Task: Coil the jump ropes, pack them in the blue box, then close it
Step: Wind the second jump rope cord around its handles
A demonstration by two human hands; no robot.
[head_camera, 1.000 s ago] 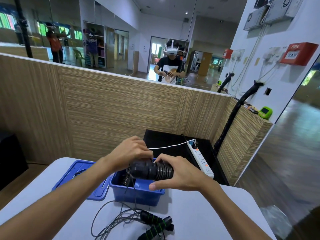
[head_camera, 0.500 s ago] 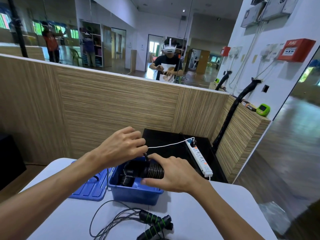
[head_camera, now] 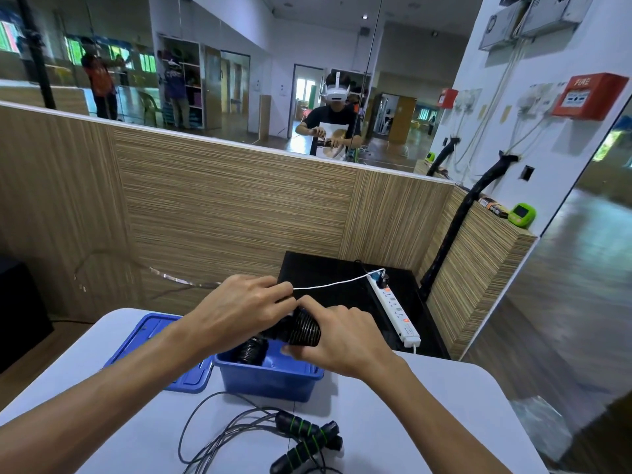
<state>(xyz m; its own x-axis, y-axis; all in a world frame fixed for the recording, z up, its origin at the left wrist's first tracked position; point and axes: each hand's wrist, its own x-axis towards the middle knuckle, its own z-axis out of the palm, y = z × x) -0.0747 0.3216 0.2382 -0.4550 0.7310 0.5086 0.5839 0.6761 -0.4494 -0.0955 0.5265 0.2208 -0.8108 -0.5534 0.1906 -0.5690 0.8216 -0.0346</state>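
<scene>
Head view: both hands meet over the blue box [head_camera: 270, 379]. Right hand [head_camera: 345, 340] grasps the wound rope bundle [head_camera: 302, 331], long axis running left-right, directly above the box opening; left hand [head_camera: 239, 309] pinches at its left end. Another coil [head_camera: 251, 350] lies inside. Green-striped rope [head_camera: 301, 436] lies uncoiled, nearer the body, lid [head_camera: 154, 340] left. Red wall box [head_camera: 590, 95] reads "FIRE".

The hands [head_camera: 290, 323] hide most of the black handles [head_camera: 301, 331].

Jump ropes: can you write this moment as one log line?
both hands: left hand, right hand hold black rope bundle | blue box: open | second rope: uncoiled
</scene>
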